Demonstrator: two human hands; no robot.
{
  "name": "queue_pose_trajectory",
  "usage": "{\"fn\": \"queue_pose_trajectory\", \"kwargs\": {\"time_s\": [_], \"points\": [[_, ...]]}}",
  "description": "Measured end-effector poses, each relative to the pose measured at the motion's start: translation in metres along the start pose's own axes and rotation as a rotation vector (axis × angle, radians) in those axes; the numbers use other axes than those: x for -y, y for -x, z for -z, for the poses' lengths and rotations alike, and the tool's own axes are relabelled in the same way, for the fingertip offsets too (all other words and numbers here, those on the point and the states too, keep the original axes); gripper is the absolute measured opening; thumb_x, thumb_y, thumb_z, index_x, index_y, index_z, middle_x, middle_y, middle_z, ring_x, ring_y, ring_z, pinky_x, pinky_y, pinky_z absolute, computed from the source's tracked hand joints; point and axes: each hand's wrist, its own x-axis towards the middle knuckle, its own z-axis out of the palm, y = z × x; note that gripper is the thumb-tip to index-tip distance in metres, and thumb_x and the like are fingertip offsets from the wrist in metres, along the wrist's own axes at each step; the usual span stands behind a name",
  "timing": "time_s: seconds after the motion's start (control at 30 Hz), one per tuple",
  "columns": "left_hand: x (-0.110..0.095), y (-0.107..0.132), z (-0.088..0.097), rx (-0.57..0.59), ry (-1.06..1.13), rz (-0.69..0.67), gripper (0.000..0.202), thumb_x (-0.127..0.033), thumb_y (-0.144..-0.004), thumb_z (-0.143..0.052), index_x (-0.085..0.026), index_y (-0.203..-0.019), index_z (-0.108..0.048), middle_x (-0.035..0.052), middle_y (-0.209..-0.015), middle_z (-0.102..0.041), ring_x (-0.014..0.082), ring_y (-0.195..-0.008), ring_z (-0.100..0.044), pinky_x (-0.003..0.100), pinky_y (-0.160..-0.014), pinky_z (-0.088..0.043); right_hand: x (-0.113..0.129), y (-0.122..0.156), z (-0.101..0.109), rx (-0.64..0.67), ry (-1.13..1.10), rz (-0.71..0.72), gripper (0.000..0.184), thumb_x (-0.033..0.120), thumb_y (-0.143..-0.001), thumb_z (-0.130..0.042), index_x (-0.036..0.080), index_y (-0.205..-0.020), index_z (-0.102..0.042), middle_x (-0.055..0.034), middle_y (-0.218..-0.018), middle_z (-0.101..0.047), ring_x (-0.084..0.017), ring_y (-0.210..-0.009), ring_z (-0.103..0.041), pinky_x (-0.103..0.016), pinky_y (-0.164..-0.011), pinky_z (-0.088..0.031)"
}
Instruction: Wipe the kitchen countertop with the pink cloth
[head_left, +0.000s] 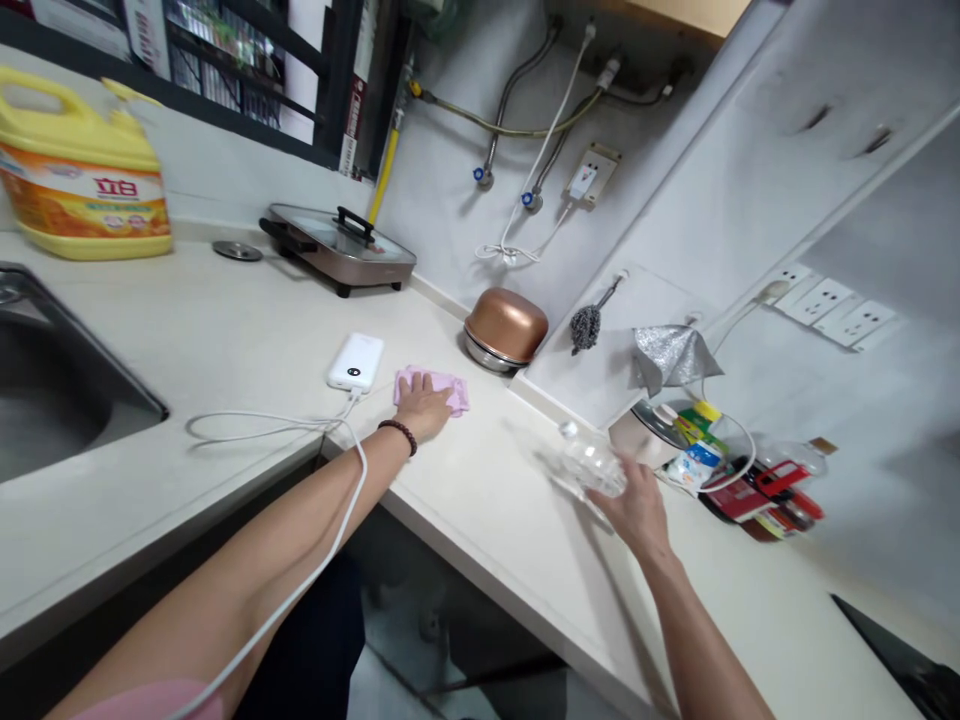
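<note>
My left hand (422, 405) lies with its fingers spread on a folded pink cloth (456, 392) on the pale countertop. A beaded bracelet circles that wrist. Just left of the cloth sits a white power bank (356, 362) with a lit display, and its white cable (360, 480) runs over my left forearm. On the right, my right hand (637, 505) is closed around the lower end of a clear plastic bottle (589, 462). The bottle is tilted, its white cap pointing up and left, and is slightly blurred. Whether it touches the counter I cannot tell.
A copper-coloured bowl (507, 325) rests upside down against the wall. Behind are an electric pan (337, 245) with a glass lid and a yellow detergent jug (82, 190). A sink (67, 390) lies left. Pot (637, 436), packets and bottles stand right.
</note>
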Motion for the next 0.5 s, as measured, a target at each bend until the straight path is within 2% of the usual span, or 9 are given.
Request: {"fn": "queue_pose_trajectory", "kwargs": {"time_s": [0.1,0.2,0.33,0.5], "points": [[0.001,-0.001,-0.001,0.003,0.003,0.004,0.056,-0.053,-0.092,-0.038,-0.033,-0.143,-0.049,0.0150,-0.156,-0.035,0.0439,-0.144,-0.020,0.064,-0.111,-0.008,0.031,-0.010,-0.011,0.038,0.044,0.053,0.076,0.046,-0.069,-0.070,0.024,-0.138,-0.048,-0.0106,-0.115,-0.055,-0.032,-0.108,-0.055,-0.045,-0.091,-0.046],[0.000,-0.002,-0.001,0.029,0.010,0.032,0.057,-0.054,-0.092,-0.038,-0.033,-0.145,-0.047,0.0140,-0.159,-0.031,0.0440,-0.146,-0.017,0.064,-0.111,-0.007,0.030,-0.011,-0.013,0.041,0.047,0.058,0.075,0.044,-0.069,-0.070,0.025,-0.138,-0.047,-0.0097,-0.114,-0.055,-0.032,-0.108,-0.055,-0.045,-0.092,-0.045],[0.000,-0.004,-0.001,0.046,0.013,0.039,0.058,-0.054,-0.093,-0.038,-0.034,-0.146,-0.044,0.0123,-0.160,-0.031,0.0432,-0.147,-0.015,0.064,-0.111,-0.006,-0.002,-0.001,-0.006,-0.031,-0.003,-0.018,0.075,0.050,-0.067,-0.070,0.022,-0.134,-0.050,-0.0107,-0.115,-0.055,-0.033,-0.108,-0.054,-0.046,-0.092,-0.045],[-0.002,-0.004,0.005,0.068,-0.020,0.035,0.055,-0.049,-0.094,-0.039,-0.032,-0.146,-0.045,0.0162,-0.158,-0.032,0.0451,-0.145,-0.018,0.066,-0.110,-0.009,-0.067,0.025,0.017,-0.179,-0.101,-0.235,0.088,0.062,-0.061,-0.073,0.018,-0.134,-0.051,-0.0124,-0.112,-0.060,-0.034,-0.107,-0.056,-0.053,-0.094,-0.044]]}}
